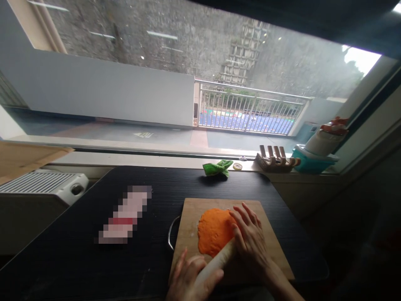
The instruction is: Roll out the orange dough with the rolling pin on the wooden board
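A flattened sheet of orange dough (216,232) with an uneven edge lies on a wooden cutting board (275,267). Slanting across the near side of the dough is a pale rolling pin (216,263). Its lower left end is in my left hand (191,276), thumb on one side and fingers on the other. My right hand (252,240) covers the upper right end with palm and thumb, its fingers reaching forward over the dough's right edge. Both pin ends are hidden under my hands. A metal handle (171,234) sticks out at the board's left side.
The board stands on a dark table (150,259). A blurred-out pinkish strip (125,215) lies to the left, and a crumpled green cloth (218,168) at the back. On the windowsill are a brown slotted holder (275,161) and a teal container (315,161). A white radiator (44,188) stands left.
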Demonstrator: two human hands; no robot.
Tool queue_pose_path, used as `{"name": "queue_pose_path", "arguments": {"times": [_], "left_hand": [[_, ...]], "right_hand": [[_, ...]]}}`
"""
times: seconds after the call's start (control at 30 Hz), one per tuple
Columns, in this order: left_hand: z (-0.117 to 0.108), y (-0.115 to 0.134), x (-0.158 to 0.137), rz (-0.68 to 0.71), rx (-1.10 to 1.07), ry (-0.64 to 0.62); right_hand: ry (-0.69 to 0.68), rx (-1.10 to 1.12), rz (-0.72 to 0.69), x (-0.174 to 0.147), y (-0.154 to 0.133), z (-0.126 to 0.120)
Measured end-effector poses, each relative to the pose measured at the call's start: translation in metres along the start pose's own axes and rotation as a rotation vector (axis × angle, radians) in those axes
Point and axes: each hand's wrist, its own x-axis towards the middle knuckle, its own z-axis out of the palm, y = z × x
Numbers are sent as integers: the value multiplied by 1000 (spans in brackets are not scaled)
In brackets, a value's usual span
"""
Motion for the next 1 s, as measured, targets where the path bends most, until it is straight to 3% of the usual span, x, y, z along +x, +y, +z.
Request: {"name": "queue_pose_path", "arguments": {"times": [0.1, 0.37, 0.53, 0.67, 0.77, 1.0], "left_hand": [[-3, -8, 8, -10, -5, -23], [-18, -23, 38, -46, 23, -249], [-10, -28, 50, -204, -29, -158], [-6, -28, 59, -357, -142, -123], [-8, -27, 58, -315, -134, -116], [1, -32, 40, -17, 55, -162]], "right_hand": [[-7, 36, -37, 24, -3, 10], [-28, 229, -17, 61, 8, 17], [-101, 271, 165, 100, 1, 19], [-145, 202, 144, 127, -18, 26], [-194, 158, 95, 117, -21, 20], [-260, 57, -28, 56, 13, -5]]}}
